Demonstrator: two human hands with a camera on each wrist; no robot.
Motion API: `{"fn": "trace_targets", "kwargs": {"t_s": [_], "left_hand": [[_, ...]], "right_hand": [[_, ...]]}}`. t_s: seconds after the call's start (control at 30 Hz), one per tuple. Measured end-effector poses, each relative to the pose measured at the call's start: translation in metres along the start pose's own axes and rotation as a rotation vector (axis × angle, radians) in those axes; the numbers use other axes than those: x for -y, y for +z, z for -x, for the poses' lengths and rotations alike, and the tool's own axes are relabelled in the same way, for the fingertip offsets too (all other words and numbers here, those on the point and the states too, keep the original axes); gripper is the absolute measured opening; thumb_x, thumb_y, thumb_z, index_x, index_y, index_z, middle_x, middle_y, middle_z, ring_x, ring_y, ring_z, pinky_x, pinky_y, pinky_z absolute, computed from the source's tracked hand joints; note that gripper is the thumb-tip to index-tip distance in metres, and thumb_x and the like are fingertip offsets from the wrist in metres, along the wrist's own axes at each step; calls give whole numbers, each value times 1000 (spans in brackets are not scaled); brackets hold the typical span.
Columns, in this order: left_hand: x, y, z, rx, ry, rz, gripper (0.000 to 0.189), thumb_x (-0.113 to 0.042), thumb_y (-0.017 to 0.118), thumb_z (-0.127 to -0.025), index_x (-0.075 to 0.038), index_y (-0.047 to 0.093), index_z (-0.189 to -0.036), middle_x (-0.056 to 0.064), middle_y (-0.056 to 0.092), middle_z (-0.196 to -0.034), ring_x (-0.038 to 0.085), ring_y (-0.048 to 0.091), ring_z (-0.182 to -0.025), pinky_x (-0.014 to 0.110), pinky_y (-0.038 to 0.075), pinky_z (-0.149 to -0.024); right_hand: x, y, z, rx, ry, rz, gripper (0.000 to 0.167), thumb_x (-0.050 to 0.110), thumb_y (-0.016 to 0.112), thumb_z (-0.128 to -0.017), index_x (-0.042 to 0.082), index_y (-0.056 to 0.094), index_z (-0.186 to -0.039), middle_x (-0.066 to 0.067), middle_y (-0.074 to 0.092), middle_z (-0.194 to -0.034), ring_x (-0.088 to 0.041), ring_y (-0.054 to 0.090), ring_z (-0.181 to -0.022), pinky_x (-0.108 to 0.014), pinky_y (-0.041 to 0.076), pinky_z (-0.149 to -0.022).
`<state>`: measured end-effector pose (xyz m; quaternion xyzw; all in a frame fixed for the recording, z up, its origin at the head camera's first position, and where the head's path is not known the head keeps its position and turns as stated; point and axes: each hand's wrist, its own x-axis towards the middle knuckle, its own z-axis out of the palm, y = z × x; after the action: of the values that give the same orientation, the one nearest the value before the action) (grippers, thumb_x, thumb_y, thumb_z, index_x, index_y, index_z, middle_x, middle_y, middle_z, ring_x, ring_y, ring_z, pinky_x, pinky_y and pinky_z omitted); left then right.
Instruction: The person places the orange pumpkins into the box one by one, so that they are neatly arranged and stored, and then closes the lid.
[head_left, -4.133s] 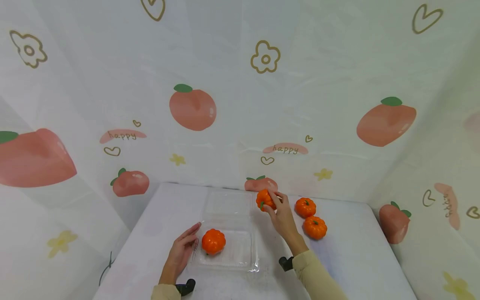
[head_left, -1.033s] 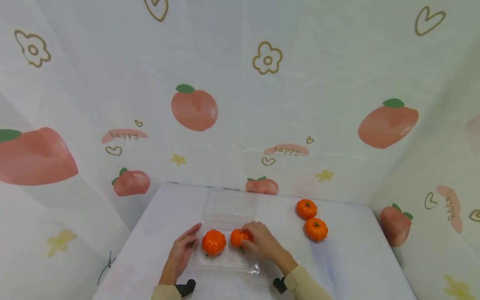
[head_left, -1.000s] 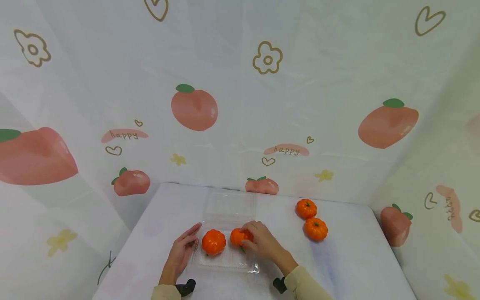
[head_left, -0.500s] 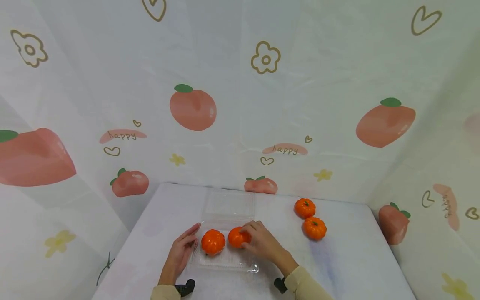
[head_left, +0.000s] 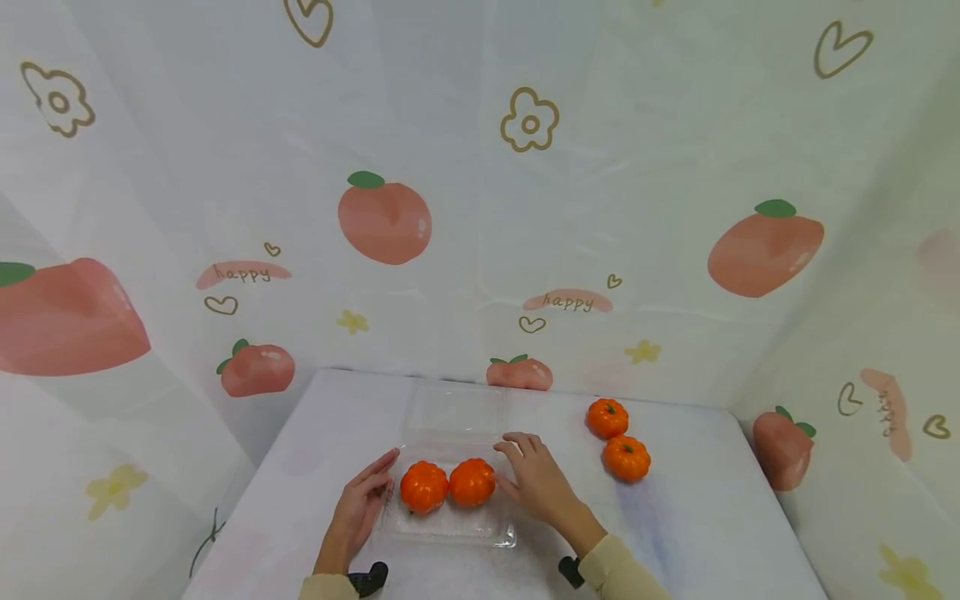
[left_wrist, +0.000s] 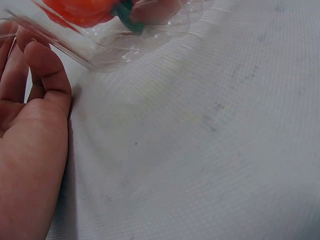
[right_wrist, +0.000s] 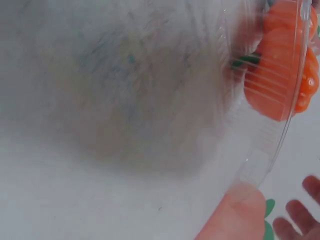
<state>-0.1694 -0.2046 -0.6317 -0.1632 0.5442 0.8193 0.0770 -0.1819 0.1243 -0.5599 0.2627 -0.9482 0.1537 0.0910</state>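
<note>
Head view: R hand (head_left: 542,483) has just let go of the R-side pumpkin (head_left: 472,482). A sec ago it was pinching it; now the fingers are loosely spread, nothing held, thumb tip right by the skin (can't tell if touching). The pumpkin's shifted over too, now sitting up against the L-side pumpkin (head_left: 423,487), both in the base of the clear box (head_left: 457,532). Lid (head_left: 453,408) lies folded back, open. Means, I'd say, this placement's done: 2 in, 2 out. L hand (head_left: 358,508) hasn't budged, fingers laid along the box's L wall, prob. steadying it. Back pumpkin (head_left: 607,418) and front pumpkin (head_left: 627,459) are untouched on the table (head_left: 697,508), off to the R, about touching each other.

L wrist view: fingers bent a bit against the box's edge; can't tell if they pinch the wall or just rest on it. Orange skin + a green stem (left_wrist: 129,17) show thru the plastic.

R wrist view: fingertips (right_wrist: 301,216) apart from one another, clear of the box wall, no grip. Orange pumpkin w/ its stem low behind the ribbed plastic, so it's inside, not on the rim.
</note>
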Motion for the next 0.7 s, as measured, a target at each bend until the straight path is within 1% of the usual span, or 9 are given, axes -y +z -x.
{"fn": "trace_targets", "kwargs": {"t_s": [0.07,0.2,0.3,0.5,0.6,0.7], "left_hand": [[0,0,-1,-7,-16,15,51,-9,55,-100,-5,49,-151,-19,69,-125,2,55,-121,16,51,-94],[0,-1,-1,-7,-19,16,51,-10,56,-100,-5,49,-150,-20,69,-124,2,56,-121,16,51,-94],[1,-1,0,-2,-9,-1,51,-11,57,-100,-5,50,-150,-20,69,-125,1,56,-121,15,51,-95],[3,-2,0,9,-9,-6,51,-12,57,-100,-6,49,-151,-21,68,-126,1,54,-123,15,50,-96],[2,-3,0,13,-7,0,52,-13,57,-100,-6,49,-151,-21,69,-125,0,55,-123,15,50,-96],[2,-2,0,17,-2,-5,52,-13,57,-101,-6,48,-151,-22,68,-125,-1,55,-122,14,50,-96]], "right_hand": [[-2,0,2,-21,15,38,51,42,72,-92,19,59,-136,-7,56,-144,-29,52,-131,-47,49,-110],[-7,2,4,-55,33,104,61,46,71,-92,14,55,-141,-14,51,-148,-38,48,-136,-55,42,-115],[-8,2,6,-48,75,104,66,49,68,-93,12,52,-145,-18,47,-152,-43,43,-141,-60,36,-118],[-13,0,10,-4,189,89,72,57,60,-95,17,44,-153,-17,36,-163,-43,35,-149,-63,27,-122],[-19,1,11,-8,214,103,74,59,57,-95,18,42,-155,-17,33,-165,-44,31,-151,-64,23,-123],[-26,2,12,-25,230,111,75,59,58,-95,19,41,-156,-19,32,-165,-46,29,-151,-66,20,-123]]}}
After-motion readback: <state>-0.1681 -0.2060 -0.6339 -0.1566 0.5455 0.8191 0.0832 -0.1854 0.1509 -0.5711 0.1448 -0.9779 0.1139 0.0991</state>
